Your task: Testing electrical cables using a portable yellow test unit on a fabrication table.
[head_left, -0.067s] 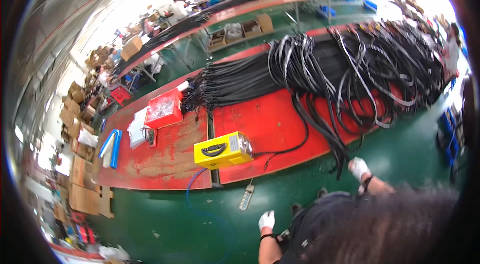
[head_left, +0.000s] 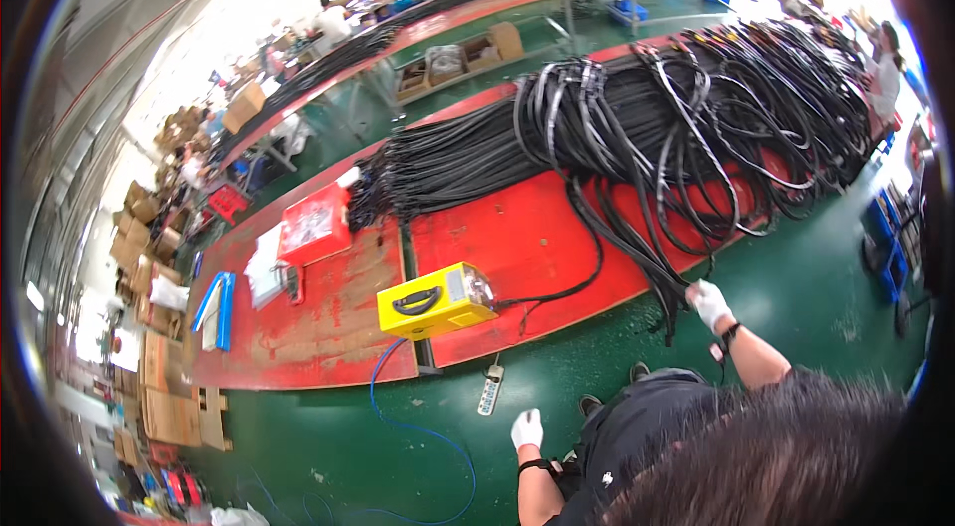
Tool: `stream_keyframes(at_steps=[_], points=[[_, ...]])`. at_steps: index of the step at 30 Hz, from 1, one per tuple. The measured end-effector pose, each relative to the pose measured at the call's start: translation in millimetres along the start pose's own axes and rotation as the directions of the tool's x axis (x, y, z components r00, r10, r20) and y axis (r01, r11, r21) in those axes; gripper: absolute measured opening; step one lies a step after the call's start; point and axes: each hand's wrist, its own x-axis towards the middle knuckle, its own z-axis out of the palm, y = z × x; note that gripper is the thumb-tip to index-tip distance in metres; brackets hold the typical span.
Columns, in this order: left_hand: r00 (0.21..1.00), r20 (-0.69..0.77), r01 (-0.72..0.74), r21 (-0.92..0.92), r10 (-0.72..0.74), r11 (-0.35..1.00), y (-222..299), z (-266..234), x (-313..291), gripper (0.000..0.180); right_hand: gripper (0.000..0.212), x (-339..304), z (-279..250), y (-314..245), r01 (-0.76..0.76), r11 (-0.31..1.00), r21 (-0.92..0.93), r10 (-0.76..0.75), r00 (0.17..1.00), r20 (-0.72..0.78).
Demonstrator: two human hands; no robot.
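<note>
Cables (head_left: 637,128), black and looped, pile along the red table (head_left: 477,257), some drooping over its near edge beside the white-gloved right hand (head_left: 709,304); whether it pinches them I cannot tell. The left hand (head_left: 527,429) hangs apart from the table, its finger pose unclear. Left of the drooping ends, a yellow box (head_left: 428,302) stands near the edge, with a blue hose (head_left: 374,382) and power strip (head_left: 489,391) below.
</note>
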Motion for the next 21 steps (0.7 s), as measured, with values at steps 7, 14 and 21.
stream_keyframes(at_steps=[7, 14, 21], points=[[0.91, -0.312, -0.325, -0.134, 0.272, 0.936, 124.9, -88.8, -38.3, 0.048, 0.012, 36.8, -111.0, -288.0, 0.598, 0.801, -0.037, -0.591, 0.778, -0.211], [0.392, -0.824, -0.861, -0.172, 0.409, 0.479, 256.0, -257.0, -198.7, 0.021, 0.036, -58.0, -223.4, -463.7, 0.978, 0.093, -0.187, -0.829, -0.028, -0.558], [-0.387, -0.575, -0.912, 0.354, 0.721, -0.207, 336.9, -364.9, -314.1, 0.044, 0.033, -128.8, -275.8, -522.6, 0.926, -0.264, -0.27, -0.861, -0.353, -0.367]])
